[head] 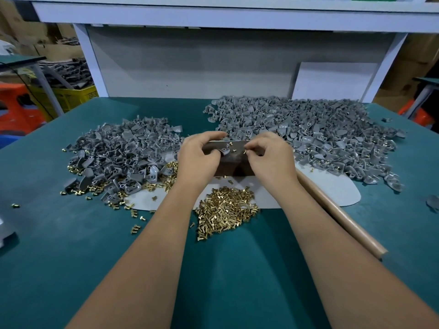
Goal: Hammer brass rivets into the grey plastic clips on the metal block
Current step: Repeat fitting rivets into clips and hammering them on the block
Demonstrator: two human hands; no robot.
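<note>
Green matting (pixel 71 245) spreads below; mid-frame, our left hand (pixel 198 156) pinches a grey clip (pixel 224 151) steady on the metal block (pixel 231 162) while our right hand (pixel 268 154) pinches a rivet (pixel 245 151) ready for seating.

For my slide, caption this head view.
Left hand steadies a clip on the block; right hand pinches a rivet.

A teal mat (pixel 71 269) covers the bench, with a pale sheet (pixel 332 186) lying on it. A white board (pixel 332 79) leans against the back panel. Off left, a yellow crate (pixel 71 97) stands near an orange stool (pixel 16 108).
</note>
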